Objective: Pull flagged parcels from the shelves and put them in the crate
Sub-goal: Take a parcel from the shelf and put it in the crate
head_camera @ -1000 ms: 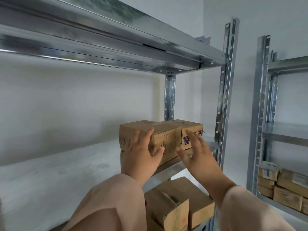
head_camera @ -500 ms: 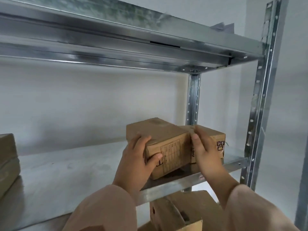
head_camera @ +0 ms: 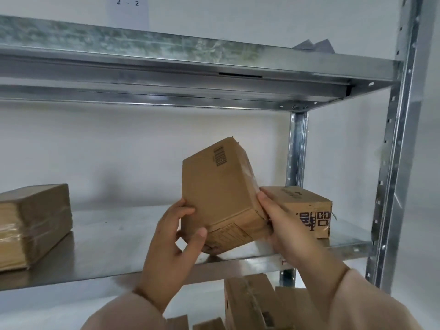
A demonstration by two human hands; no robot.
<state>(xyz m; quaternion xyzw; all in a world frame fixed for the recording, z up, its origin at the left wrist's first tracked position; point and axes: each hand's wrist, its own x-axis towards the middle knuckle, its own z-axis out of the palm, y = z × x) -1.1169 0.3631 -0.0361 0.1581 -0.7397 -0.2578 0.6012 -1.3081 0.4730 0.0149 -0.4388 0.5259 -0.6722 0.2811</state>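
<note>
A brown cardboard parcel (head_camera: 216, 186) with a barcode near its top is tipped up on its near edge above the metal shelf (head_camera: 114, 236). My left hand (head_camera: 173, 244) grips its lower left corner, thumb on the front label. My right hand (head_camera: 283, 225) grips its right side, fingers curled round the edge. A second parcel (head_camera: 307, 208) with dark printed characters lies flat on the shelf just right of it, partly behind my right hand. No crate is in view.
A taped brown parcel (head_camera: 33, 225) sits at the shelf's left end. More cardboard boxes (head_camera: 257, 303) stand on the level below. An upper shelf (head_camera: 190, 67) hangs overhead, and a steel upright (head_camera: 395, 163) bounds the right side.
The parcel lay flat on the shelf beside its neighbour; both hands closed on it and tipped it up on end. The view shifted left, showing the taped parcel.
</note>
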